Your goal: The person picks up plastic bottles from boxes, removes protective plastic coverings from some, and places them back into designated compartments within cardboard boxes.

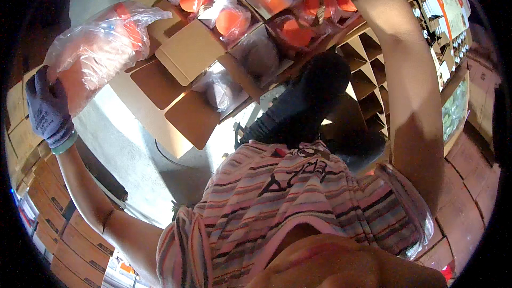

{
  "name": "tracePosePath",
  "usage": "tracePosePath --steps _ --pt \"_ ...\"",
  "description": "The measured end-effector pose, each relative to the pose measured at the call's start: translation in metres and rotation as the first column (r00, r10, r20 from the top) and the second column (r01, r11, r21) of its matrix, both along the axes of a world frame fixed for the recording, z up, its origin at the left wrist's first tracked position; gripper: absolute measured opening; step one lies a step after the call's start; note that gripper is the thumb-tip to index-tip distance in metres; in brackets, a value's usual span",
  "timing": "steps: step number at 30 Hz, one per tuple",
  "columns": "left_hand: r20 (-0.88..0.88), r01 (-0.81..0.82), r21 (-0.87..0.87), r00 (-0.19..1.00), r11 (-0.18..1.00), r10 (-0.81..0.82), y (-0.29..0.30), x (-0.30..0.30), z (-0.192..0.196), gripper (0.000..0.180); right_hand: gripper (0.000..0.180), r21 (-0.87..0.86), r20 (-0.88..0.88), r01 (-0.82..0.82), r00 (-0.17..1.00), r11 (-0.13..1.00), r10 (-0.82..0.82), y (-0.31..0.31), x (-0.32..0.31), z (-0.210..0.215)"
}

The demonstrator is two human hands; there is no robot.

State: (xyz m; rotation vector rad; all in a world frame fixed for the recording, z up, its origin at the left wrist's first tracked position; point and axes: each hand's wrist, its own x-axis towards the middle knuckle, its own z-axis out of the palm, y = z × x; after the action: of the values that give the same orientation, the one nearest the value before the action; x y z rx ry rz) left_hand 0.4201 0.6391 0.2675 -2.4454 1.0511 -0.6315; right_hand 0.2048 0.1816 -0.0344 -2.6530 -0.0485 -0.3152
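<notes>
Gloved and raised, the left hand (49, 108) is clamped on a bagged bottle (98, 42), an orange-capped one wrapped in clear, crinkled plastic, held up at the far left, well apart from the carton. The right arm (410, 74) is stretched up at the other side, and its hand is cut off by the top edge, so whether it is closed on anything cannot be told. The hands are kept wide apart.

Between them a divided carton (224, 58) is seen, its flaps (184, 109) folded outward. Several cells are already filled with bagged orange-capped bottles (232, 21); a couple near the middle hold only pale plastic. Further right, an empty cardboard grid (368, 69) is stood beside stacked printed boxes (445, 16). Brown cartons (53, 218) are piled along the lower left, and a striped shirt (277, 197) fills the foreground.

As a judgement, the bottle is best kept gripped low on its body, as it is now, so the loose bag is not pinched alone and allowed to slip. It should be lined up squarely over a free cell and let down straight, with the trailing plastic tucked in rather than caught on a divider. The open flaps are better held clear, since a flap folding inward could block the cell.
</notes>
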Motion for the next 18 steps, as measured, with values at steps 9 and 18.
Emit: tracePosePath --steps 9,18 --pt "-0.016 -0.080 -0.023 0.997 0.997 0.080 -0.023 -0.013 -0.017 0.030 0.043 0.025 0.046 0.046 0.998 0.999 -0.047 0.009 -0.003 0.004" --pt "-0.028 -0.016 -0.091 1.000 0.996 0.014 -0.074 -0.052 -0.006 0.039 0.047 0.229 0.105 0.246 0.956 0.942 -0.275 0.007 0.074 -0.007"
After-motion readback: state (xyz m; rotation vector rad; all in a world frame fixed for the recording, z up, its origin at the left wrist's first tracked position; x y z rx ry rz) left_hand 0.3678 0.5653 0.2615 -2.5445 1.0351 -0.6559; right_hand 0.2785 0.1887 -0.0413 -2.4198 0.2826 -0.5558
